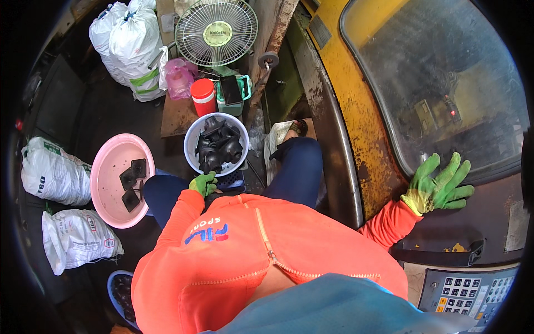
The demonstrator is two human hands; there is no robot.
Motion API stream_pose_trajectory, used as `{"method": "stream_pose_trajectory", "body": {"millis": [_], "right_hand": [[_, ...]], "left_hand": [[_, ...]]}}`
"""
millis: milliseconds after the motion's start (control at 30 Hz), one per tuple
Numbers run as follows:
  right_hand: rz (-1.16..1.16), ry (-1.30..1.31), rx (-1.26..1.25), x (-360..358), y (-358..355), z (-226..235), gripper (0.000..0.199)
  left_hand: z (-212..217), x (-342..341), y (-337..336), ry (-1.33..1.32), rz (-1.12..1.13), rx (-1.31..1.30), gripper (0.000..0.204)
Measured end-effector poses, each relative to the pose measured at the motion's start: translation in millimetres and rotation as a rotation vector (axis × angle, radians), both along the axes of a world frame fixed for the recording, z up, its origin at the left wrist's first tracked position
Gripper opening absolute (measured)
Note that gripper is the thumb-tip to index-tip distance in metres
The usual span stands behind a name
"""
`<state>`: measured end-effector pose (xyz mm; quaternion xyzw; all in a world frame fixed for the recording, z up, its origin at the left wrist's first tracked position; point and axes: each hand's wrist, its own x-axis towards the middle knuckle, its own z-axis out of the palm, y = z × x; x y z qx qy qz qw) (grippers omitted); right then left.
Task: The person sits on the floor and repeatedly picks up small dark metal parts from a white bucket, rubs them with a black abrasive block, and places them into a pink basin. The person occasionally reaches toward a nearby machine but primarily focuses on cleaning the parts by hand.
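My right hand (439, 186), in a green and yellow knit glove, lies with its fingers spread against the machine door (384, 186), at the lower corner of its window (445, 83). My left hand (204, 183), gloved alike, is by my lap, just below a white basin (189, 146). Its fingers are curled together, and whatever they may hold is hidden. Black bell-shaped molded parts (211, 158) fill much of that basin. To the left, a pink basin (103, 192) holds a few flat black square pieces (129, 201).
A control panel (461, 292) with keys sits at lower right, below a black door handle (445, 257). Ahead are a fan (245, 47), a red jug (203, 103) and a phone (230, 89). White sacks (55, 172) stand at left. Behind me is a blue basin (113, 298) of black pieces.
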<state>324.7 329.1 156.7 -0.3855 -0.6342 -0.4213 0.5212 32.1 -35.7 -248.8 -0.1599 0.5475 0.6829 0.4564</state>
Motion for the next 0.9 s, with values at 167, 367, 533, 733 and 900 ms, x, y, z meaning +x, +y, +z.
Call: {"method": "stream_pose_trajectory", "body": {"millis": [167, 367, 533, 733, 900], "right_hand": [[-0.013, -0.014, -0.011, 1.9, 0.5, -1.0, 0.052], [0.074, -0.002, 0.188, -3.9, -5.2, 9.9, 0.043], [0.492, 0.324, 0.54, -18.9, -16.3, 25.1, 0.024], [1.066, 0.438, 0.457, -50.4, -66.3, -23.2, 0.025], [1.228, 0.443, 0.28, -74.0, -91.7, -54.4, 0.025]], "left_hand": [[4.5, 0.5, 0.2, -0.012, 0.014, 0.0, 0.027], [14.1, -0.6, 0.9, -0.006, 0.019, 0.028, 0.034], [13.5, -4.1, 4.3, 0.001, 0.053, 0.098, 0.037], [2.5, -9.8, 10.1, -0.04, 0.053, 0.203, 0.035], [6.3, -6.5, 6.9, -0.001, 0.077, 0.165, 0.033]]}}
